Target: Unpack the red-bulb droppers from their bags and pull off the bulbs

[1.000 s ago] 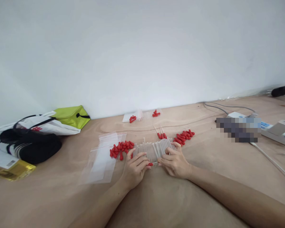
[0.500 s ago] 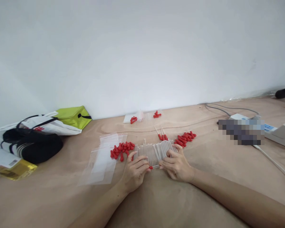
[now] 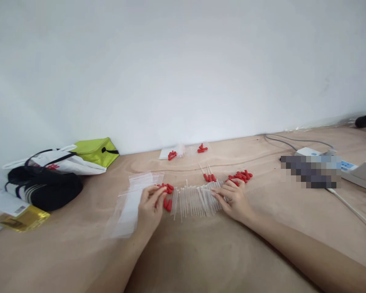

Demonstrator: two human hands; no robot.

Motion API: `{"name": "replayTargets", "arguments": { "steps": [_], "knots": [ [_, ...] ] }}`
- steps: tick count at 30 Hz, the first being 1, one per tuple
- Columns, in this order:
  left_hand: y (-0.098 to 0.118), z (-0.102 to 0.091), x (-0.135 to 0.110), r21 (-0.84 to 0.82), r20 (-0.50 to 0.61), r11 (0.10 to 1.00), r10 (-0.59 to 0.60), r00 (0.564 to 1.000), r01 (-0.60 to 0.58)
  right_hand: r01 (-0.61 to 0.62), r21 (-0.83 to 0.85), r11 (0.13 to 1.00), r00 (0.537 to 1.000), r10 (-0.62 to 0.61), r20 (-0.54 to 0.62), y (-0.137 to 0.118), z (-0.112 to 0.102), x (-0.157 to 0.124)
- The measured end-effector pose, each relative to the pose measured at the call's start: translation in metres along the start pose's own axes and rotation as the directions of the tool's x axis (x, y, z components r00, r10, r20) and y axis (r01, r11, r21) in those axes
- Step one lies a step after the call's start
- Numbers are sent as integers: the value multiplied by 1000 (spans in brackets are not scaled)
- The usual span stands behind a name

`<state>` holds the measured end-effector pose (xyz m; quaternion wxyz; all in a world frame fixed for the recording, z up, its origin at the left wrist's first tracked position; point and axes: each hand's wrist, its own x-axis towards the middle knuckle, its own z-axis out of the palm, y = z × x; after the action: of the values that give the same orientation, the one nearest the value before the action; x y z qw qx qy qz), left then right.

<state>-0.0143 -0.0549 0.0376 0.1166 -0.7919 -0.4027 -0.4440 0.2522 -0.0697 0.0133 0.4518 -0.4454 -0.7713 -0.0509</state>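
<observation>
A row of clear thin glass tubes [image 3: 195, 198] lies on the wooden table in front of me. My left hand [image 3: 150, 207] rests at the row's left end, fingers curled over a pile of red rubber caps [image 3: 167, 191]; whether it grips one I cannot make out. My right hand [image 3: 234, 197] sits at the row's right end, fingers bent and touching the tubes beside a second heap of red caps [image 3: 240, 176]. Three tubes with red caps fitted [image 3: 207, 173] lie just behind the row.
Clear zip bags [image 3: 134, 201] are stacked left of my left hand. Black, white and green bags [image 3: 57, 171] and a yellow box [image 3: 22, 219] sit far left. More small bags with red caps [image 3: 183, 150] lie by the wall. Power strip and cables [image 3: 338, 173] are at right.
Both hands left the near edge of the tube row: the left slid left onto the red caps, the right moved right and back. The red cap that lay between them is gone from view.
</observation>
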Motion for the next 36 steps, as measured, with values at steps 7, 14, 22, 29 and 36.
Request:
{"name": "replayTargets", "arguments": {
  "steps": [7,14,22,29,36],
  "knots": [
    [-54,-10,9,159,-95,856,-482,871,491,-73,-61,996,997,70,-44,-2,5,14],
    [-74,-3,0,188,24,826,-545,838,532,57,-255,965,998,-64,-19,-7,17,10],
    [-19,-1,3,240,5,966,-104,995,100,97,-280,955,994,-80,72,-17,21,8],
    [51,23,-3,42,455,990,104,884,-137,103,-215,971,974,-55,221,-24,18,8],
    [61,43,3,-21,564,995,89,821,-94,-208,-177,962,948,243,205,-7,5,28]
  ]
}}
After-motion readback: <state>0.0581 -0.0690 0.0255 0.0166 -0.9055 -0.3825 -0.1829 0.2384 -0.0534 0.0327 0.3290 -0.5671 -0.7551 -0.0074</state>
